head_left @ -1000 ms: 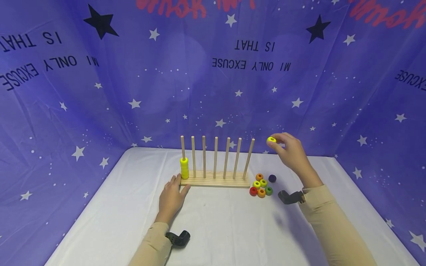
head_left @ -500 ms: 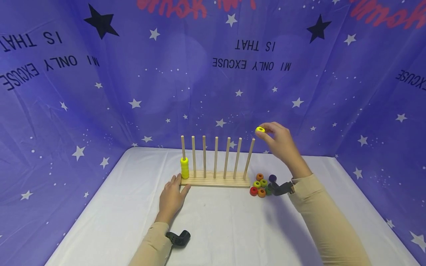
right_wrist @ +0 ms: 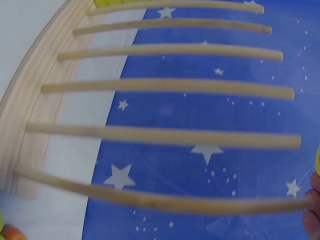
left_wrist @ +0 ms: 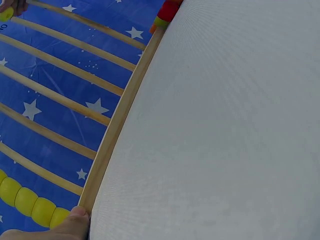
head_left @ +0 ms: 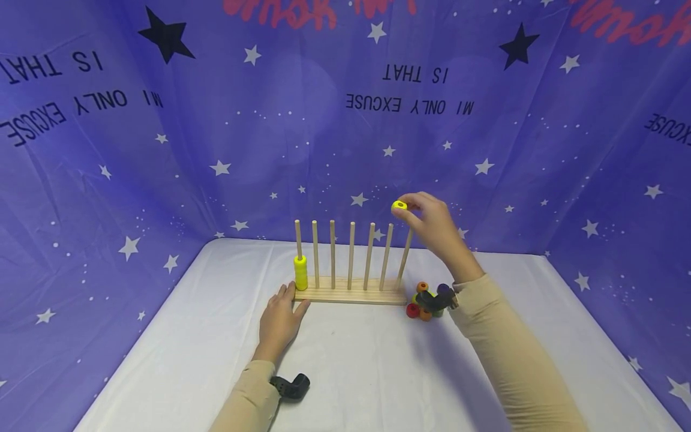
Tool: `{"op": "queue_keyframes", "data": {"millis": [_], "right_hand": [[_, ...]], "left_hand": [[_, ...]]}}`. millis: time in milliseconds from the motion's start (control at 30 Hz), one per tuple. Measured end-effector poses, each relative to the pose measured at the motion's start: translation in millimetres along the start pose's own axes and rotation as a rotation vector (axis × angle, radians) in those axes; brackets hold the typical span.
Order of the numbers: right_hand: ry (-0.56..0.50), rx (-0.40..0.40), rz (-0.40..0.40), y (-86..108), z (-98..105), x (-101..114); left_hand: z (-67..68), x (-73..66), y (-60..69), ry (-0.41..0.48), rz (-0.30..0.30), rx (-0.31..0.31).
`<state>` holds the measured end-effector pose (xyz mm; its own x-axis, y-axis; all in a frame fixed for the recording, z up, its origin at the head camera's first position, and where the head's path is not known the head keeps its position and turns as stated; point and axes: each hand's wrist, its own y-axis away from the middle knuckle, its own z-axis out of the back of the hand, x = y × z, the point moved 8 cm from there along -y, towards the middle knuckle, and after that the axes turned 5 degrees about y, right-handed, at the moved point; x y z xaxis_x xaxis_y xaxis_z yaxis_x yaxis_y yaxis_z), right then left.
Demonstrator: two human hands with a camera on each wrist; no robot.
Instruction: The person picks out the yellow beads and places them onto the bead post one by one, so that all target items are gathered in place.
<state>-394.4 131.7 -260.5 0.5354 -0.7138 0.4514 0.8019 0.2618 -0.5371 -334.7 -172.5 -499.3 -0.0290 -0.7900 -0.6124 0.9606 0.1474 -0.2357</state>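
Note:
A wooden stand [head_left: 351, 295] with several upright pegs stands on the white table. Yellow beads [head_left: 300, 273] are stacked on its leftmost peg, also large in the left wrist view [left_wrist: 43, 212]. My left hand [head_left: 277, 324] rests at the base's left end, its fingers and thumb against the edge. My right hand [head_left: 438, 228] pinches a yellow bead [head_left: 399, 206] between thumb and fingers, above and beside the tops of the two rightmost pegs. Only fingertips of that hand [right_wrist: 312, 210] show at the right wrist view's edge.
Loose beads lie right of the stand, among them a red one [head_left: 412, 311] and an orange one [head_left: 423, 287]; the right wrist's black camera [head_left: 438, 300] partly covers the group. A purple star-patterned cloth [head_left: 335, 120] hangs behind and beside the white table [head_left: 345, 372].
My right hand has moved left and slightly up with the yellow bead, from right of the stand to over its right end. My left hand has stayed in place.

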Motion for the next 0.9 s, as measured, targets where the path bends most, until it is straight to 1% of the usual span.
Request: {"op": "queue_keyframes", "data": {"millis": [233, 433, 733, 900], "right_hand": [[-0.043, 0.024, 0.038, -9.1, -14, 23], [-0.075, 0.062, 0.074, -15.5, -32, 44], [-0.052, 0.113, 0.134, -26.1, -65, 78], [-0.034, 0.134, 0.148, -27.8, -81, 89]], "left_hand": [[-2.2, 1.6, -0.6, -0.001, 0.013, 0.01], [-1.8, 2.1, -1.9, 0.0, 0.014, 0.009], [-0.4, 1.8, -0.4, 0.001, 0.017, 0.012], [-0.5, 1.7, 0.1, 0.011, 0.021, 0.016]]}}
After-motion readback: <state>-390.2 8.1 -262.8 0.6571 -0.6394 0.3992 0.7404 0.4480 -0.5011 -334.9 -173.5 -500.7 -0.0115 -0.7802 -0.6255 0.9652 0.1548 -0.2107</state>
